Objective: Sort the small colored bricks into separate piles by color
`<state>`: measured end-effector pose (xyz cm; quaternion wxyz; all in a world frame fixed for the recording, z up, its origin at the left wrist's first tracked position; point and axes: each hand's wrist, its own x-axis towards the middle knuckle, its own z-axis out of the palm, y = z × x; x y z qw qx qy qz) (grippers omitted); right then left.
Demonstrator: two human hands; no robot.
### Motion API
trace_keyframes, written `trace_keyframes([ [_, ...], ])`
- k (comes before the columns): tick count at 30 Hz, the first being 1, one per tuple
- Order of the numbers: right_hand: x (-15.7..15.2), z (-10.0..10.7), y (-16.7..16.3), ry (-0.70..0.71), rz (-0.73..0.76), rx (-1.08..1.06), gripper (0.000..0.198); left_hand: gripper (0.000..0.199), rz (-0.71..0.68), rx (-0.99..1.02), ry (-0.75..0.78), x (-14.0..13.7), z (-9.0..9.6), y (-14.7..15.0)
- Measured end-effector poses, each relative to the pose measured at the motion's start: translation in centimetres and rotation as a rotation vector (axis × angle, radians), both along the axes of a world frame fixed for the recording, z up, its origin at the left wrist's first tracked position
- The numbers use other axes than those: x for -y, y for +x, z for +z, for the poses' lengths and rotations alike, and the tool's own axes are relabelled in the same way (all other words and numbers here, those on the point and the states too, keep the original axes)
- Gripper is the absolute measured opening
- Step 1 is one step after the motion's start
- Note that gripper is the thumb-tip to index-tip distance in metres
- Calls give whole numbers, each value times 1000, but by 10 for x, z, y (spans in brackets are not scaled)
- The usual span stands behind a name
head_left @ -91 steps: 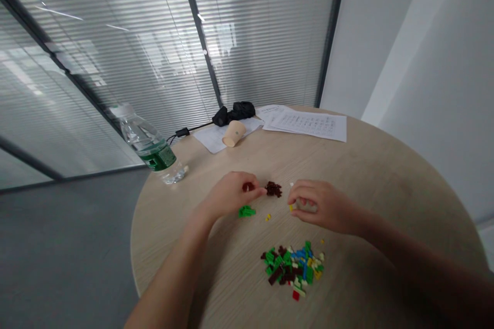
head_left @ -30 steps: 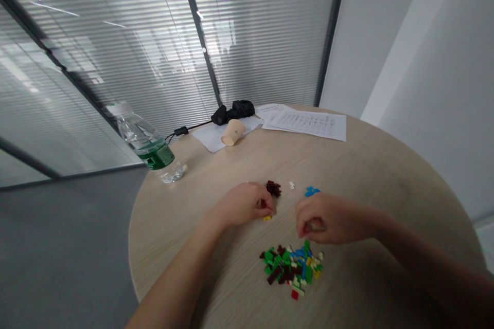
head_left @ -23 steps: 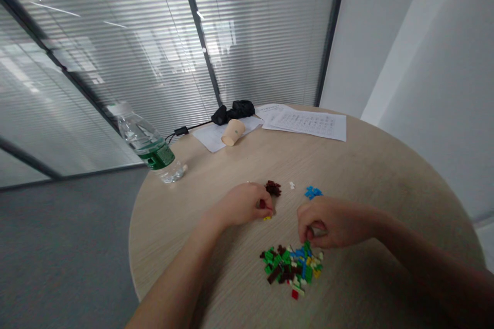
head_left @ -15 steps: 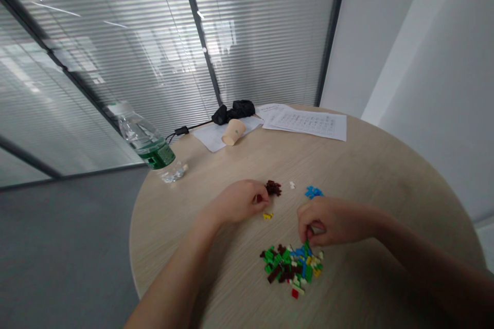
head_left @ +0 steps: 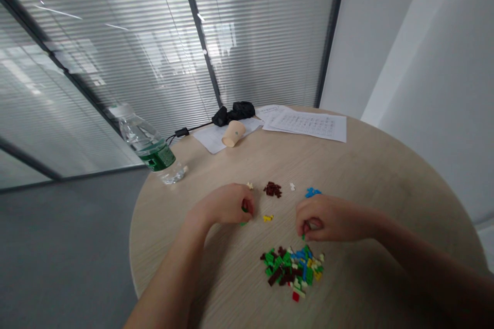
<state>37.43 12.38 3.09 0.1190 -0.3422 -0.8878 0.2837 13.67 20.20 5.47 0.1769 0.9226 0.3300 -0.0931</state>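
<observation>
My left hand (head_left: 229,204) is low over the table, left of a small yellow pile (head_left: 268,218), its fingers curled together. Green bits (head_left: 243,224) show below and between those fingers; whether they are held or lie behind is hard to tell. My right hand (head_left: 328,218) pinches a small green toy brick (head_left: 303,237), just above the mixed heap of toy bricks (head_left: 285,267). That heap holds green, brown, blue, yellow, cream and red pieces. Beyond my hands sit a dark brown pile (head_left: 272,189), a white piece (head_left: 292,186) and blue bricks (head_left: 312,192), partly covered by my right hand.
A water bottle (head_left: 154,151) stands at the table's left edge. Farther back lie a paper cup (head_left: 233,133) on its side, a black bundle (head_left: 241,110) with a cord, and printed sheets (head_left: 309,126). The round table (head_left: 386,175) reaches toward a glass wall with blinds.
My left hand has moved left, away from the brown pile, uncovering it and a cream piece. My right hand has lifted a green brick slightly off the mixed heap.
</observation>
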Motion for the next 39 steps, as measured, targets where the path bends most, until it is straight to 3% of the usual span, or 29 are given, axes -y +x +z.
trace_keyframes([
  [6, -2, 1, -2, 161, -163, -58, 5, 17, 26, 194, 43, 8, 11, 10],
  [12, 0, 0, -5, 353, -217, -184, 4, 24, -73, 505, -201, 22, 2, 34],
  [18, 1, 0, -7, 482, -241, -274, 12, 21, 55, 630, -328, 27, -7, 43],
  [21, 0, 1, -6, 516, -272, -260, 13, 19, 70, 562, -274, 23, 3, 33],
  [26, -1, 1, -1, 516, -270, -248, 14, 16, 110, 160, 46, 5, 16, 2],
  [30, -1, 1, -3, 496, -249, -216, 13, 20, 125, 28, 22, -5, 13, -14],
  [39, -1, -2, -4, 463, -231, -173, 12, 14, 133, 37, -77, -5, 11, -17],
])
